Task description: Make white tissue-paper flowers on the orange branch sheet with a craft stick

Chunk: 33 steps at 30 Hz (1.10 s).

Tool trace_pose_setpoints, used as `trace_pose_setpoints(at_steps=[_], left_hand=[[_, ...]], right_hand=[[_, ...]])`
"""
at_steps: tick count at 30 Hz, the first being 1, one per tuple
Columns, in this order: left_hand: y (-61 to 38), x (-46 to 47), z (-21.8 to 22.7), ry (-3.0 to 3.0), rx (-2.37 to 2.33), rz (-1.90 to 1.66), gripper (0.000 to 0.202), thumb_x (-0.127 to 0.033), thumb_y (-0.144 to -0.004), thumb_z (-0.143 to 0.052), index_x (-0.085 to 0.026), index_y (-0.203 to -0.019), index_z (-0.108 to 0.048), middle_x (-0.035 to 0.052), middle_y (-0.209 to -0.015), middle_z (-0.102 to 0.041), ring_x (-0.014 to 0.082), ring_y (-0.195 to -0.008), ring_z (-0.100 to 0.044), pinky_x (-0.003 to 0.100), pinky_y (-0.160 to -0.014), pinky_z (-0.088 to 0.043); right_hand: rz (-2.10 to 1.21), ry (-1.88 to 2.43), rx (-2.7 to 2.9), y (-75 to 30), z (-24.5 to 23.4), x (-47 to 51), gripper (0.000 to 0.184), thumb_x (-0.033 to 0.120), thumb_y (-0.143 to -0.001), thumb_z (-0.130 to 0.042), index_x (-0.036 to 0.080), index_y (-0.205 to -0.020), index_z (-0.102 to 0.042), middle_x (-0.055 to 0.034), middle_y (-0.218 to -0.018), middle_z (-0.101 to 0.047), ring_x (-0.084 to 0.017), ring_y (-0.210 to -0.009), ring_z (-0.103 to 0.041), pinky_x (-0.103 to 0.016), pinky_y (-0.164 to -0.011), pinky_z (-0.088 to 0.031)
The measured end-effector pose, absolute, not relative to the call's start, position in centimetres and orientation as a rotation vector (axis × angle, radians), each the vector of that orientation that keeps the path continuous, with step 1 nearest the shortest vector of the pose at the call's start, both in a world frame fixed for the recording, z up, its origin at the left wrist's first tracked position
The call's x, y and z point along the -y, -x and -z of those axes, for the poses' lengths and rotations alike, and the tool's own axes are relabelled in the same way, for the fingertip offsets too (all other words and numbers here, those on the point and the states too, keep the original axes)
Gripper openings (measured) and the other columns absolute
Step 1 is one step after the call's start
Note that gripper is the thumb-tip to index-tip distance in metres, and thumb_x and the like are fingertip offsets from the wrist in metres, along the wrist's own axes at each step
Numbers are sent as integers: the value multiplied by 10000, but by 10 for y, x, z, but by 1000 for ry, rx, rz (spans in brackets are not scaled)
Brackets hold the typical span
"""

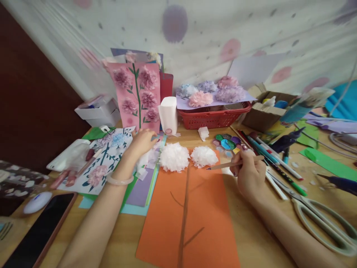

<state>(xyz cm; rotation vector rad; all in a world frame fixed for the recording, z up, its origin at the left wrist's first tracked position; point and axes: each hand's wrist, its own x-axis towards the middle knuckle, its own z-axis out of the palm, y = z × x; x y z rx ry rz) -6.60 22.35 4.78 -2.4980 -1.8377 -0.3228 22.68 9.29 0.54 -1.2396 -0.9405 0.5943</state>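
My left hand (142, 144) hovers or rests over white paper scraps at the left edge of an orange sheet (208, 208); its fingers are spread and nothing shows in them. In my right hand (248, 171) is a slim tan pointed tool (225, 164), a pencil or paintbrush, with its dark tip at the sheet's upper right edge. A brown stem with a few side branches runs down the orange paper. Two fluffy white paper flowers, a left one (174, 157) and a right one (204, 156), lie across the sheet's top.
A paint palette (228, 142), pens (279, 149) and scissors (320, 216) lie to the right. Behind stand a red basket (214, 118) under a sheet of paper flowers, a white tissue pack (169, 115) and a pink flower card (138, 96). A phone (41, 230) lies front left.
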Motion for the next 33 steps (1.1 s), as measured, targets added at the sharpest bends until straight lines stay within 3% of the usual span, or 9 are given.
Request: trace_pose_setpoints(at_steps=[5,14,17,21,29,33], left_hand=[[62,-226,-45,2477,1922,348,140,-243,-829,-606,-196,-856,-735,125,-1120,-730,361,-1163,-589,558,-1016,-362],[66,-228,-53,2491,1978,439,197,-228,-887,-509,-194,-964,-687,85,-1081,-746,297,-1099,-639,457,-970,-413],[66,-231,-41,2508,1985,418,189,-256,-870,-554,-192,-988,-688,115,-1152,-718,321,-1147,-614,466,-964,-421],[68,-233,-35,2489,2005,408,105,-254,-822,-611,-185,-823,-690,154,-1102,-710,371,-1140,-601,501,-952,-426],[66,-230,-58,2549,1908,613,189,-232,-879,-493,-188,-991,-639,76,-1051,-723,231,-999,-658,347,-897,-485],[64,-232,-46,2532,1947,527,170,-239,-795,-606,-189,-943,-673,125,-1098,-714,320,-1096,-628,437,-956,-459]], right_hand=[[-647,1250,900,-226,-9,-91,443,463,-910,-529,218,-540,-523,61,-358,-372,-109,-339,-344,-270,-384,-252],[-650,1265,900,-223,-11,-89,481,482,-927,-508,212,-528,-518,60,-363,-370,-102,-355,-354,-260,-394,-241],[-658,1264,897,-223,-11,-89,483,484,-929,-505,212,-529,-517,57,-366,-381,-102,-354,-352,-266,-391,-232],[-672,1248,889,-224,-9,-90,476,482,-921,-510,212,-529,-508,53,-373,-403,-102,-353,-357,-271,-396,-234],[-674,1226,863,-223,-10,-90,455,463,-915,-514,210,-537,-523,52,-371,-421,-102,-357,-376,-267,-406,-252],[-675,1236,864,-220,-13,-90,448,451,-916,-504,208,-541,-530,53,-363,-420,-100,-352,-374,-262,-399,-245]])
